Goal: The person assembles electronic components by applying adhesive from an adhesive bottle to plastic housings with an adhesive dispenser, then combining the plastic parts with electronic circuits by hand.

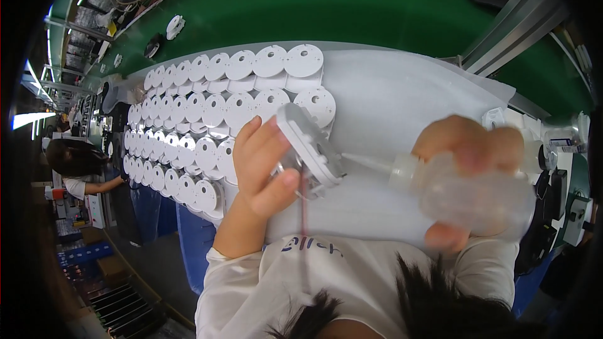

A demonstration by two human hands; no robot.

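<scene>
My left hand [267, 169] grips a white round plastic housing [309, 141], tilted so that its inner side faces right. A thin reddish wire or cord hangs down beneath it. In my right hand [468, 150] is a translucent squeeze bottle [474, 194], blurred by motion. Its narrow nozzle [367, 162] points left at the housing's inner side; whether the tip touches is hard to tell. Left of my left hand, white round housings [240, 64] stand in several overlapping rows, each with a dark hole.
A pale sheet [383, 94] covers the bench, with a green conveyor belt [377, 6] beyond it. Some round parts [175, 27] lie on the belt. Metal frame posts [515, 31] rise at the far right. Clear containers [562, 138] stand at the right edge. Another person [78, 157] works at far left.
</scene>
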